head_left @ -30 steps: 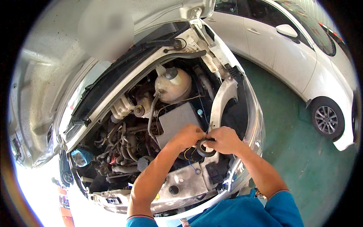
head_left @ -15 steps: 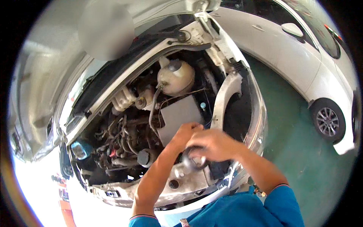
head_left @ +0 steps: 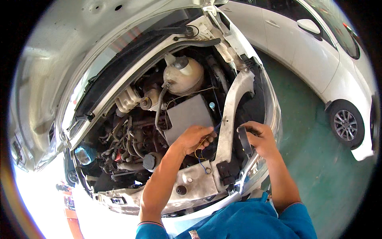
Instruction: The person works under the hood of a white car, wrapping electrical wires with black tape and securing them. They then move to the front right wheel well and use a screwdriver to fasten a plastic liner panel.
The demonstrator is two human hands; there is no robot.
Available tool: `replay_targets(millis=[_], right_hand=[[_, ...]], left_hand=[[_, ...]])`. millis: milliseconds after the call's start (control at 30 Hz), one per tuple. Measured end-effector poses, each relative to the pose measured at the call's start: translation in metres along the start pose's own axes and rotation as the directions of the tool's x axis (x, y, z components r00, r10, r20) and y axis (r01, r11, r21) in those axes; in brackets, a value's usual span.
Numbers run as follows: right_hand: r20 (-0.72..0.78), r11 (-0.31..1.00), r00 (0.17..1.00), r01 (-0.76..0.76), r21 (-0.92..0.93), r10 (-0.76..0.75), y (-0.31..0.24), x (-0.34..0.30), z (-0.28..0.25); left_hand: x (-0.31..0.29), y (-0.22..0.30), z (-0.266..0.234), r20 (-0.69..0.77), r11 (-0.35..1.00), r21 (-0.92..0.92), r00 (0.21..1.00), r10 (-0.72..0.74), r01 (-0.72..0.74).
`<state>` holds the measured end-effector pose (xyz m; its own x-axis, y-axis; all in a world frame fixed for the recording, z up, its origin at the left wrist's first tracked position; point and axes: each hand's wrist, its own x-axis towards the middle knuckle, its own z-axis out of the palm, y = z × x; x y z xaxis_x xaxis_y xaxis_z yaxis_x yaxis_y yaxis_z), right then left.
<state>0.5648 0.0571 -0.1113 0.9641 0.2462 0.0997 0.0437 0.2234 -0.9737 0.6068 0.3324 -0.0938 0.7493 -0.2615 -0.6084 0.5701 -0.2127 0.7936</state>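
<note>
Over the front right of an open engine bay, my left hand [head_left: 195,139] pinches thin wires [head_left: 198,155], one yellow and one blue. The blue wire runs down toward a bolt on the front panel. My right hand [head_left: 262,139] is closed around a roll of black tape [head_left: 245,142], seen nearly edge-on beside the white inner fender rail [head_left: 230,115]. A grey rectangular cover [head_left: 189,118] lies just beyond my left hand. The wire ends between my left fingers are too small to make out.
A round, yellowed fluid tank [head_left: 184,76] stands behind the cover. Hoses and a black-capped reservoir [head_left: 149,161] are left of my forearm. The raised hood [head_left: 51,83] arches over the left side. Another white car [head_left: 302,51] is parked at the right on a green floor [head_left: 302,159].
My right hand has moved right, away from the left hand, carrying the tape roll from above the front panel to past the fender rail. The left hand stays on the wires, now more visible.
</note>
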Motion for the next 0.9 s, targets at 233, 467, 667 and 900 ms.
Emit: replay_targets(millis=[233,467,667,900], right_hand=[[0.045,0.999,0.999,0.019,-0.031,-0.018,-0.008,-0.006,-0.002],[0.033,0.999,0.998,0.051,-0.015,-0.05,-0.004,-0.008,-0.002],[0.046,0.999,0.998,0.037,0.011,-0.038,-0.003,-0.011,-0.002],[0.018,0.998,0.999,0.047,0.044,-0.048,0.003,-0.014,-0.004]], left_hand=[[-0.008,0.004,0.007,-0.046,0.998,0.039,0.997,-0.055,0.057],[-0.002,0.001,0.017,-0.079,0.994,0.095,0.995,0.069,-0.061],[0.01,-0.015,0.008,-0.076,0.989,0.092,0.989,0.123,-0.116],[-0.022,0.005,0.02,-0.149,0.998,0.042,0.988,0.05,-0.044]])
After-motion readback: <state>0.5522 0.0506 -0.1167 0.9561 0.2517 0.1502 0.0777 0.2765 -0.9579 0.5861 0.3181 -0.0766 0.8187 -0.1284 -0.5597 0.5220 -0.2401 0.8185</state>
